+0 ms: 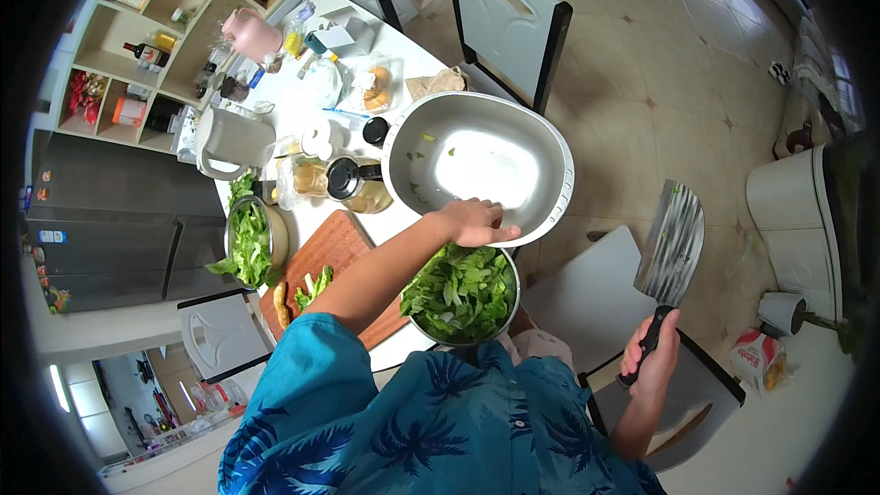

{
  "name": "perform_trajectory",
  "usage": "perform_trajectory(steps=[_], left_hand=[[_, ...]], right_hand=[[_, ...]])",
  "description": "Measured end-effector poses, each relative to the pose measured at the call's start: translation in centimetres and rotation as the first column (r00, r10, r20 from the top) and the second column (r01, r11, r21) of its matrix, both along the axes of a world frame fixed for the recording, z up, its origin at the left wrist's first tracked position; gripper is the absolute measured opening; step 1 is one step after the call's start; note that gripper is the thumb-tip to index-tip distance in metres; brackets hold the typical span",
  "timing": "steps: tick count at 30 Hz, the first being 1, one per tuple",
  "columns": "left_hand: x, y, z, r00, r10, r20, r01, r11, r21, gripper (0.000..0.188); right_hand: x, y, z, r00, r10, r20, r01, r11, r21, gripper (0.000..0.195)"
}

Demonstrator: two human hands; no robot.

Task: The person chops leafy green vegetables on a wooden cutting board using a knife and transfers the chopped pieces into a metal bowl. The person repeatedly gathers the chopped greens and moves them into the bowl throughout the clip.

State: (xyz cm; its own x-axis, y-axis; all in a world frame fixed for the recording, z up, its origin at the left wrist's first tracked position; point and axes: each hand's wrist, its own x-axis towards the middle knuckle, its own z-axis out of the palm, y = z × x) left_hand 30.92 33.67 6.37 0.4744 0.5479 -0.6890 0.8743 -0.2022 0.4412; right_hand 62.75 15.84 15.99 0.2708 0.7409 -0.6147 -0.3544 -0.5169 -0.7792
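My left hand (474, 221) is at the near rim of a large oval metal basin (474, 151), fingers over the inside and thumb along the edge. A few scraps of green leaf cling to the basin's inner wall. Out to the right, away from the table, my right hand (650, 354) grips the black handle of a cleaver (670, 247), blade pointing away from me. Close to my body, below the basin, a round metal pot holds cut leafy greens (460, 295). Under my left forearm lies a wooden cutting board (337, 240) with a few leaf pieces (314, 287) on it.
A second pot of greens (251, 244) stands left of the board. Behind it are a glass jug with a black lid (344, 179), a white pitcher (234, 141) and a pink jug (252, 34). Chairs (505, 7) surround the white table; one (584, 295) is beside my right arm.
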Motion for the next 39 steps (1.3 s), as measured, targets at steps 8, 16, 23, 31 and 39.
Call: perform_trajectory(steps=[8, 16, 23, 31, 39], left_hand=[[-0.8, -1.6, 1.3, 0.999, -0.024, 0.048, 0.017, 0.990, 0.140, 0.074], [-1.7, -1.3, 1.2, 0.963, 0.232, 0.140, -0.267, 0.900, 0.345, 0.053], [-12.9, -7.2, 6.4, 0.528, 0.654, 0.543, -0.847, 0.453, 0.278, 0.057], [-24.5, -25.0, 4.3, 0.319, 0.891, 0.322, -0.857, 0.126, 0.499, 0.050], [-31.7, -29.0, -0.2, 0.569, 0.628, 0.531, -0.822, 0.448, 0.352, 0.024]], right_hand=[[0.5, 0.4, 0.2, 0.998, -0.070, 0.004, 0.070, 0.998, 0.008, 0.058], [0.8, 0.0, 1.0, 0.999, -0.035, 0.025, 0.034, 0.998, 0.052, 0.058], [-3.1, -0.3, 2.5, 0.990, 0.137, 0.030, -0.139, 0.988, 0.072, 0.058], [-13.2, -2.1, 3.4, 0.931, 0.365, -0.018, -0.358, 0.920, 0.158, 0.057], [-26.5, -7.8, 4.2, 0.808, 0.588, 0.019, -0.588, 0.805, 0.077, 0.056]])
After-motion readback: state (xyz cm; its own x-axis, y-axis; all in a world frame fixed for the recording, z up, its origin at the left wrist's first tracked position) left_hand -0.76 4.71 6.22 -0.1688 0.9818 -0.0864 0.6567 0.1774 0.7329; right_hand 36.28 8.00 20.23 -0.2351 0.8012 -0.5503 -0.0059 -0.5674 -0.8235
